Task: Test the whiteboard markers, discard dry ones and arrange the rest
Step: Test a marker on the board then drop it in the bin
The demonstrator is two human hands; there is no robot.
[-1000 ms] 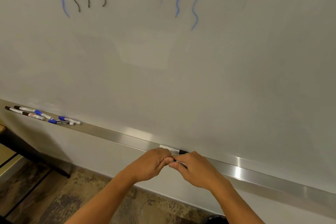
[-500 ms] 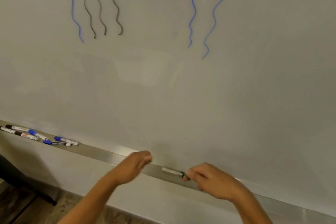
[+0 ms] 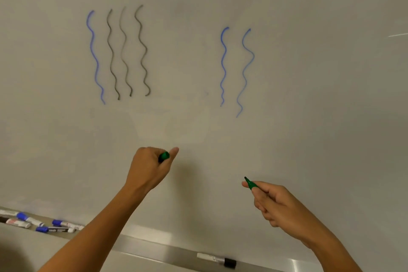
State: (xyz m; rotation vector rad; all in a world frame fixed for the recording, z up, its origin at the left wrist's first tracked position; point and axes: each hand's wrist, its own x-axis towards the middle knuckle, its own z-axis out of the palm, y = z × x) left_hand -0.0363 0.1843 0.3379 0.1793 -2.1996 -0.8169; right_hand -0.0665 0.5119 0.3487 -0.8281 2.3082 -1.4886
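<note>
With your right hand (image 3: 278, 203) pinching the uncapped green marker (image 3: 249, 183) at lower right and your left hand (image 3: 150, 166) curled round its cap (image 3: 164, 156) mid-frame, draw a long squiggle on bare whiteboard (image 3: 320, 95) right of the blue lines (image 3: 235, 68), pressing lightly to judge ink.

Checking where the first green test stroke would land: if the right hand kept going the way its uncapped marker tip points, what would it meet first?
Most likely bare whiteboard. The right hand aims the green marker up and leftward, below the two right-hand blue squiggles. Nothing lies between tip and board, though the remaining gap is unclear.
</note>
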